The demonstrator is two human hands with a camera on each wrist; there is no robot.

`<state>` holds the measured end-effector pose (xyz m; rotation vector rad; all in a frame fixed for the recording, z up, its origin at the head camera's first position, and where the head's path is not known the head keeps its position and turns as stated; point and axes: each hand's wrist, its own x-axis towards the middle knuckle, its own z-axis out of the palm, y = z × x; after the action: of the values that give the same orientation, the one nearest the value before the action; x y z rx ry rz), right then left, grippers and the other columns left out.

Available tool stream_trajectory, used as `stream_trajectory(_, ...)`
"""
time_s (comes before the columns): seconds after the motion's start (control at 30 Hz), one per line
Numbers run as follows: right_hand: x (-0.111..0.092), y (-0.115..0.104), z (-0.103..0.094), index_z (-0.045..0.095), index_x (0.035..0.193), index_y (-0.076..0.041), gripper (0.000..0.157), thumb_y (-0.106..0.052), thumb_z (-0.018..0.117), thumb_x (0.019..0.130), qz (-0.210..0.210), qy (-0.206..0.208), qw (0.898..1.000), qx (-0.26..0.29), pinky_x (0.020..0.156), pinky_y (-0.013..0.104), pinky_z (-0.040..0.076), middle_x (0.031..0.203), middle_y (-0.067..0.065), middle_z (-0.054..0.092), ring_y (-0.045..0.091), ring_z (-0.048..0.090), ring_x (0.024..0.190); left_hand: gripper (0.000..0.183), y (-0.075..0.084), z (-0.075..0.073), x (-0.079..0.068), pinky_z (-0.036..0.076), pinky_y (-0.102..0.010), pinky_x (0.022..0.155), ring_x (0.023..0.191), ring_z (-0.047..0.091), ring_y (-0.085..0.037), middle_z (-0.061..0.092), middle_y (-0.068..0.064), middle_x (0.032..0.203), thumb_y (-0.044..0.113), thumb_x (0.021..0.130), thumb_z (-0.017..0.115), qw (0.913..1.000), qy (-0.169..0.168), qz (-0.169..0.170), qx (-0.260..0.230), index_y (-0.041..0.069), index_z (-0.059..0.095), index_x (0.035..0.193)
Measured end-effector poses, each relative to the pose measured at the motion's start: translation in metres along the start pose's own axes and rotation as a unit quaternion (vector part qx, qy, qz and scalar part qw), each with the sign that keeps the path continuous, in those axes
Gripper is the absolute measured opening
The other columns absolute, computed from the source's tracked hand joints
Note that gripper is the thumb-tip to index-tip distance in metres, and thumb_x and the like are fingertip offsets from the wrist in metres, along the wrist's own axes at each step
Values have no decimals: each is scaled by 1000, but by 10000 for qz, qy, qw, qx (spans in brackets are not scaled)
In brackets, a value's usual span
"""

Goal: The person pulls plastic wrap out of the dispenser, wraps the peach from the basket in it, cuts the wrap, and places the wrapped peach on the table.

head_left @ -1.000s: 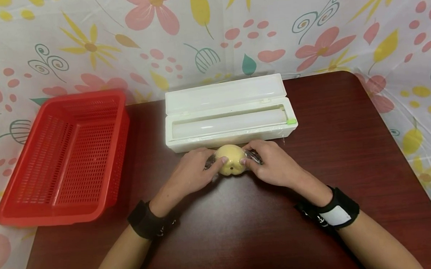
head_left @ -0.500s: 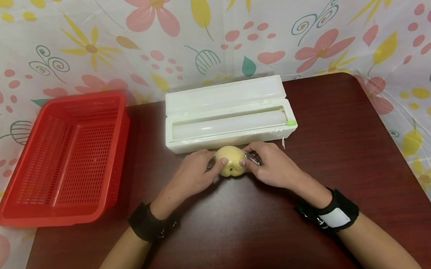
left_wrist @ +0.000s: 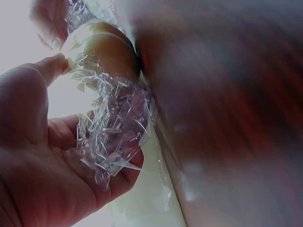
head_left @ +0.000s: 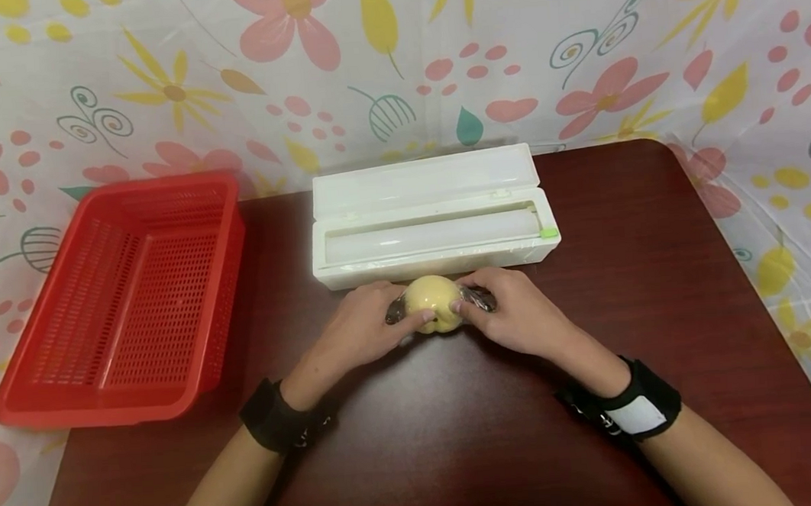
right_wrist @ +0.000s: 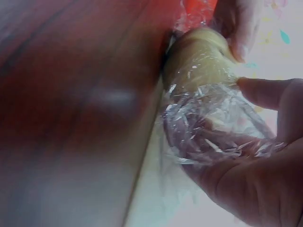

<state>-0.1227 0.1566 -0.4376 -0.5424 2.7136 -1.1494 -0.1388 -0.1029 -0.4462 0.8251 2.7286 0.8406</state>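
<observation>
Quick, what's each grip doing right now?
Left grip: holding the left side of the yellow fruit in clear plastic wrap.
Right grip: holding the fruit's right side.

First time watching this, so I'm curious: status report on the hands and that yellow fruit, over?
Left hand and right hand holding yellow fruit between them. Clear film on it, bunched at both sides. Open white box behind, apparently not blocking.
</observation>
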Motion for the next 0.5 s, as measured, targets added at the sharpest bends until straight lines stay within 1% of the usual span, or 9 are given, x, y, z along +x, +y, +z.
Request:
stream_trajectory(0.07,-2,-3,-1,74,124,-2,37,-28,78,97,-151,189,9993,-272,87,43,56,114,8,75,22,69,103,30,0,-1,0,50,-30,67,76,59,-10,64,11,77,55,101,68,10000,-11,42,31,25,72,94)
stream_trajectory(0.13,-5,-6,-3,72,125,-1,42,-29,81,95,-415,468,9963,-581,85,44,57,115,11,73,25,69,102,31,-1,-1,0,49,-30,67,75,58,-10,63,11,77,56,101,67,9999,-29,76,76,26,71,94)
stream_trajectory(0.23,-10,-11,-6,67,132,-1,53,-27,87,90,-1071,808,9858,-1013,89,46,57,124,12,69,28,67,111,32,-2,-1,1,49,-30,67,74,57,-10,64,11,77,56,101,67,9998,-35,174,95,26,71,95)
stream_trajectory(0.3,-11,-14,-4,64,135,-1,61,-23,91,86,-1609,832,9758,-1222,93,46,57,129,12,65,28,64,115,32,-3,-2,1,50,-30,68,73,58,-10,64,10,77,56,102,66,9997,-26,237,99,25,71,96)
stream_trajectory(0.4,-11,-15,2,59,138,0,69,-17,95,81,-2274,678,9587,-1568,99,45,55,134,13,60,29,60,121,32,-4,-2,1,50,-31,68,74,58,-10,64,11,78,56,102,65,9995,-6,278,118,25,71,96)
stream_trajectory(0.47,-10,-14,7,58,136,1,69,-13,95,80,-2465,617,9515,-1732,100,44,54,135,14,58,29,59,122,33,-4,-1,1,50,-30,68,75,58,-9,64,12,79,57,103,64,9995,1,271,159,25,70,97)
stream_trajectory(0.5,-9,-13,9,57,137,2,69,-10,94,80,-2507,603,9498,-1771,102,44,53,136,14,57,30,58,123,33,-5,-1,1,50,-30,68,75,59,-9,64,12,79,57,103,63,9995,1,266,174,25,70,97)
